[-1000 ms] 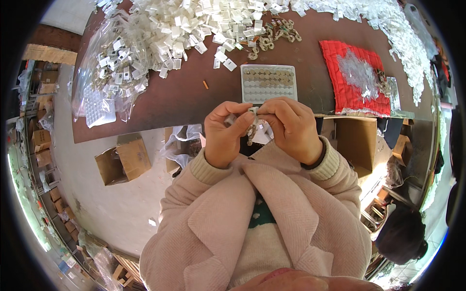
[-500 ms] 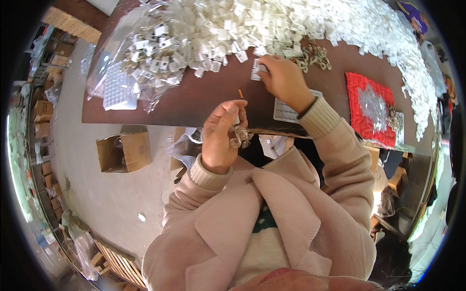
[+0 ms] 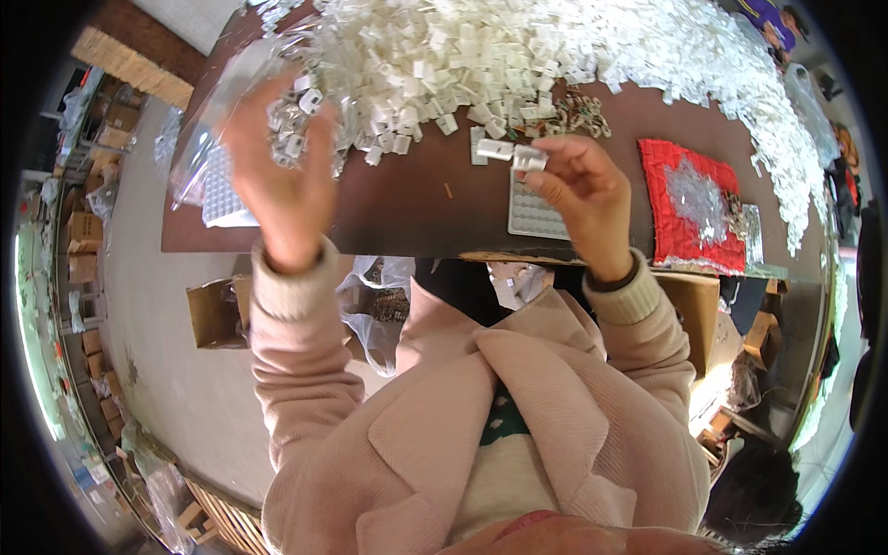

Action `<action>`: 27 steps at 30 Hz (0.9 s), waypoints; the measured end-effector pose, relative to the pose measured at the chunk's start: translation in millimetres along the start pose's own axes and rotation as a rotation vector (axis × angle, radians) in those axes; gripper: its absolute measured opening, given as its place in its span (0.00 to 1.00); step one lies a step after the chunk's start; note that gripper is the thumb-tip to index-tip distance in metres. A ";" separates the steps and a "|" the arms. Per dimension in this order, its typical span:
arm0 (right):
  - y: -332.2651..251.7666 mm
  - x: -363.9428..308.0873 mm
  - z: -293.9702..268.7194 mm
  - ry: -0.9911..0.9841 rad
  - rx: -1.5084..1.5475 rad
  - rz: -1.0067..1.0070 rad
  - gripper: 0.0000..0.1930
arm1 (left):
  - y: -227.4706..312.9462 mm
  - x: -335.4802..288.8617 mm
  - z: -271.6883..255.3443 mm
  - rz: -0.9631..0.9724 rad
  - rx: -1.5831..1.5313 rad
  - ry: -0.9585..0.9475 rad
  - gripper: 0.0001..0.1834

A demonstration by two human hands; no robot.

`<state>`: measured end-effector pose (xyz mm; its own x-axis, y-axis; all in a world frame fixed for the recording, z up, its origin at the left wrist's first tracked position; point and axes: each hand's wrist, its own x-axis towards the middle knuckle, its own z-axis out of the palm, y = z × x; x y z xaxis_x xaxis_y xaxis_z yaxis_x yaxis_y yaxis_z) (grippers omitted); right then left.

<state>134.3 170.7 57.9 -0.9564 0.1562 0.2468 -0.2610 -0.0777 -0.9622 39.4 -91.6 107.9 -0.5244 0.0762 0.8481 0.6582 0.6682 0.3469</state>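
My left hand (image 3: 282, 176) is blurred by motion over the clear plastic bag (image 3: 199, 116) at the table's left. Its thumb and fingers look spread, above small white pieces with wires (image 3: 291, 143) in the bag. Between thumb and fingertips, my right hand (image 3: 592, 194) pinches a small white plastic casing (image 3: 529, 158). A second white casing (image 3: 497, 149) shows just left of it; whether the two touch, I cannot tell. Below the right hand's fingers lies a white tray with rows of small cells (image 3: 536, 217). A thin orange-brown stick (image 3: 450, 191) rests on the table between my hands.
A large heap of white plastic casings (image 3: 444, 55) covers the far side of the brown table (image 3: 388, 203). Coiled wired parts (image 3: 583, 113) lie at its edge. Right of the tray is a red quilted cloth (image 3: 661, 194) with clear plastic on it. A cardboard box (image 3: 215, 314) stands below left.
My left hand has moved left and away to the bag; the white piece and coiled wire it held no longer show in it. My right hand has drawn back from the heap with a white casing.
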 end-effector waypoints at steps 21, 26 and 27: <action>27.0 3.7 -157.6 0.157 -0.939 -0.140 0.07 | 104.9 -150.7 56.8 -1.194 -1.431 -0.483 0.19; 62.0 58.7 -151.8 0.115 -1.129 -0.066 0.07 | 99.2 -152.0 53.6 -1.158 -1.417 -0.444 0.13; 66.6 64.0 -148.3 0.114 -1.180 -0.027 0.07 | 97.9 -152.2 52.6 -1.170 -1.407 -0.436 0.13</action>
<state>75.2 321.5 -7.4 -0.9198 0.2354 0.3140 0.0588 0.8737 -0.4829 155.3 1.1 -8.3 -0.9110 0.4005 -0.0982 -0.3010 -0.4831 0.8222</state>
